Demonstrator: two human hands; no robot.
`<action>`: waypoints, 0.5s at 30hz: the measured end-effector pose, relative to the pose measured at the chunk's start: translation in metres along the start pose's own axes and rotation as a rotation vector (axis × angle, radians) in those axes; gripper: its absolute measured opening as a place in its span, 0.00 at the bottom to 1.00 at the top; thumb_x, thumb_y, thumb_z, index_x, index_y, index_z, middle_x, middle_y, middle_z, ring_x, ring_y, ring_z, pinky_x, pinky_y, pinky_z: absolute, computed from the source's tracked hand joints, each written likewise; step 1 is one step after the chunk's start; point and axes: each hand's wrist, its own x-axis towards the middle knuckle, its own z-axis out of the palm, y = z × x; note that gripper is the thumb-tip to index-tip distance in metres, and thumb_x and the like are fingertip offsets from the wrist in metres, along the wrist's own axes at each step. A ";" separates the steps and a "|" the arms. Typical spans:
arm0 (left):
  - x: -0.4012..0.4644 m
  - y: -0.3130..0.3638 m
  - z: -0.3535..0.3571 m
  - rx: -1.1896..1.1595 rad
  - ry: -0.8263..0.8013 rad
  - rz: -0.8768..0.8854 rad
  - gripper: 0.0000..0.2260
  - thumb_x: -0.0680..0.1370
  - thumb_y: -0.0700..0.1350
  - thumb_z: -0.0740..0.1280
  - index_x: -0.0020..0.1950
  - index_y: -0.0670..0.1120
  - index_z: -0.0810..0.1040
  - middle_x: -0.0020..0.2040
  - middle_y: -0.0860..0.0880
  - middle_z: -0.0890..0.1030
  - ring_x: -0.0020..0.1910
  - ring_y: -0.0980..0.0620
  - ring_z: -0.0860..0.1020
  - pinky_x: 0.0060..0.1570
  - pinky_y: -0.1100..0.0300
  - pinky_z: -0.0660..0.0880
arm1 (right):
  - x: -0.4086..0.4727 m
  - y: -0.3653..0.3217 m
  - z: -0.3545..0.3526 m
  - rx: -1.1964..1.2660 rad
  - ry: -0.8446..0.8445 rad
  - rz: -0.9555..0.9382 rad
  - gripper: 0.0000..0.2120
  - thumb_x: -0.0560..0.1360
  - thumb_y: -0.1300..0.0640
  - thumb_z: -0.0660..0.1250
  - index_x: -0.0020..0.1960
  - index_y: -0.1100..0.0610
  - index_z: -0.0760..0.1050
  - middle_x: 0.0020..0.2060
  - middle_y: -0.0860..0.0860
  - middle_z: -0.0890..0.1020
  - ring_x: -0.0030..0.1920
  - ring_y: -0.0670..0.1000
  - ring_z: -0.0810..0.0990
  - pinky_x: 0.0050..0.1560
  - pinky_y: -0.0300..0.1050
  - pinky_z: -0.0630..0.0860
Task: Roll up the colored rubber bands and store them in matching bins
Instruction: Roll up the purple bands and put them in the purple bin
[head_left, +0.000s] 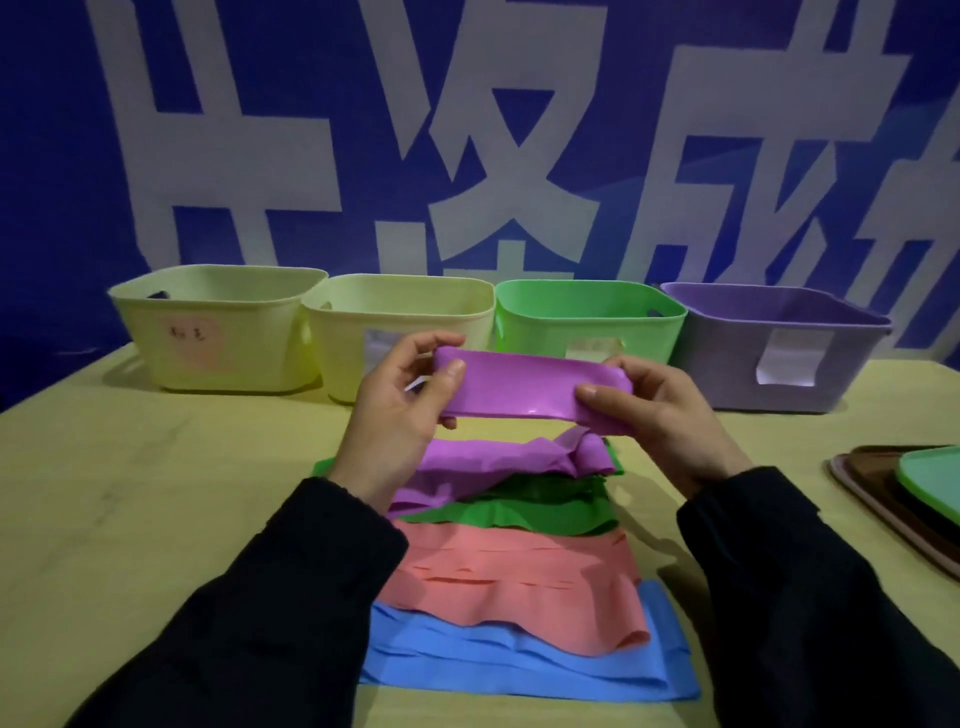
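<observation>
Hands meet above the middle of the table (130, 493) in the head view, both in dark sleeves. The left hand (402, 410) and the right hand (660, 415) hold a purple band (524, 387) between them, lifted clear of the pile below. The band is partly rolled into a flat, wide strip stretched sideways from one hand to the other. On the left end, the thumb presses the front face of the strip while the curled fingers wrap behind and over its top edge. On the right end, the thumb lies across the front near the lower corner and the fingers curl round the back, so each end is pinched between thumb and fingers.

Below the hands a loose purple tail (498, 462) hangs crumpled onto the pile. Under it lie a green band (519, 506), then a pink band (519, 577), then a blue band (519, 665) nearest the person, each overlapping the next.

Along the far edge stand four bins in a row, touching or nearly so: a pale yellow bin (218, 332) with a pink label, a second pale yellow bin (400, 322), a green bin (592, 319) and a purple bin (779, 348). At the right edge lies a stack of trays (893, 493), a green one on top. A blue wall (52, 156) with large white characters rises behind.
</observation>
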 end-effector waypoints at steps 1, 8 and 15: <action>-0.001 0.002 0.000 0.012 0.004 0.007 0.10 0.82 0.39 0.67 0.56 0.55 0.80 0.48 0.52 0.80 0.42 0.57 0.77 0.37 0.61 0.76 | -0.001 0.001 0.002 0.050 0.018 0.023 0.08 0.67 0.62 0.76 0.42 0.61 0.78 0.34 0.54 0.81 0.33 0.51 0.81 0.39 0.42 0.82; 0.000 0.005 0.001 -0.095 0.040 -0.043 0.10 0.78 0.36 0.71 0.56 0.48 0.78 0.44 0.55 0.85 0.42 0.59 0.82 0.38 0.61 0.80 | 0.001 0.000 0.007 0.123 0.197 0.075 0.20 0.64 0.61 0.77 0.56 0.61 0.80 0.39 0.56 0.84 0.34 0.52 0.83 0.37 0.42 0.83; -0.003 0.003 0.001 -0.123 -0.017 -0.036 0.14 0.82 0.39 0.66 0.60 0.57 0.80 0.52 0.52 0.83 0.49 0.51 0.81 0.45 0.60 0.80 | -0.002 0.001 0.012 0.177 0.176 0.031 0.09 0.63 0.53 0.77 0.42 0.55 0.86 0.37 0.53 0.85 0.36 0.49 0.82 0.37 0.40 0.79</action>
